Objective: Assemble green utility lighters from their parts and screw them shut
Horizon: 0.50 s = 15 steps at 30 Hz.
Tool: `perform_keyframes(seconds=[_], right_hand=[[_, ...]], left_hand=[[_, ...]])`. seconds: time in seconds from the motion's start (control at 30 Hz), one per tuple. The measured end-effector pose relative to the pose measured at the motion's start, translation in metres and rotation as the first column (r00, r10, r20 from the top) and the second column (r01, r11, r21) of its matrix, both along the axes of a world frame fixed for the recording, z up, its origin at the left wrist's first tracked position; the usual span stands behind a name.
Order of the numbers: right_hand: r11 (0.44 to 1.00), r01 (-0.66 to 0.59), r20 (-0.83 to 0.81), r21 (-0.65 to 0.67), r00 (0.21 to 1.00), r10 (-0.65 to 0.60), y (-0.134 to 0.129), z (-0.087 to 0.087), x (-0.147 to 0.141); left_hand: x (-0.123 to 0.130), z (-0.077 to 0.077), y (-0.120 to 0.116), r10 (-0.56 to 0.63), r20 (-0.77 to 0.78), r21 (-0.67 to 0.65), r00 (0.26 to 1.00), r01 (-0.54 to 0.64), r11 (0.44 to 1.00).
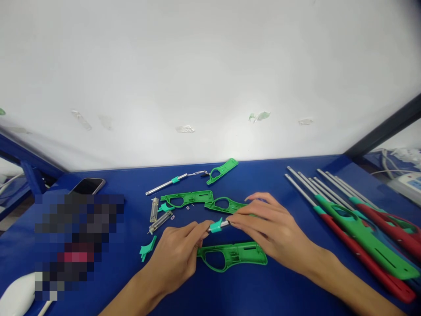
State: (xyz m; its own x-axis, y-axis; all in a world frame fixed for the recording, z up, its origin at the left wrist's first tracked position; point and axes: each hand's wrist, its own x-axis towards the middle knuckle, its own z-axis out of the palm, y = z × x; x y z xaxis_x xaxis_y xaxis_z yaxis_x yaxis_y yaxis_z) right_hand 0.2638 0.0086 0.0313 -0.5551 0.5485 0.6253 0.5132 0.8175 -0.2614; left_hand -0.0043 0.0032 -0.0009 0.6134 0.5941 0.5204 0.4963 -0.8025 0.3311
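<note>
My left hand (177, 250) grips a metal lighter tube with a teal collar (216, 226), which shows between both hands. At the tube's right end, the fingertips of my right hand (272, 221) pinch together around a small dark piece too small to make out. Under my hands lies a green lighter handle half (253, 254), its inner side up. Another green handle half (226, 205) is partly covered by my right hand, and a third (197, 198) touches it on the left.
Clear fuel tanks (154, 210), a teal trigger (147, 248) and tiny parts lie left. Behind are a second tube (164, 184) with wires and a green handle piece (223, 170). Several assembled lighters (368, 237) lie right; a phone (88, 186) and a white object (18, 294) are far left.
</note>
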Motion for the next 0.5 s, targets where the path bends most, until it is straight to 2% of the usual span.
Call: perform_keyframes(seconds=[0.23, 0.5], right_hand=[[1.000, 0.023, 0.006, 0.018, 1.000, -0.023, 0.0013, 0.0002, 0.0022], [0.999, 0.039, 0.007, 0.027, 0.999, -0.039, 0.0021, 0.0010, 0.0030]], left_hand=[[0.0037, 0.0013, -0.0014, 0.077, 0.028, 0.111, 0.997, -0.080, 0.991], [0.0048, 0.0043, -0.0003, 0.125, 0.106, 0.146, 0.986, -0.140, 0.979]])
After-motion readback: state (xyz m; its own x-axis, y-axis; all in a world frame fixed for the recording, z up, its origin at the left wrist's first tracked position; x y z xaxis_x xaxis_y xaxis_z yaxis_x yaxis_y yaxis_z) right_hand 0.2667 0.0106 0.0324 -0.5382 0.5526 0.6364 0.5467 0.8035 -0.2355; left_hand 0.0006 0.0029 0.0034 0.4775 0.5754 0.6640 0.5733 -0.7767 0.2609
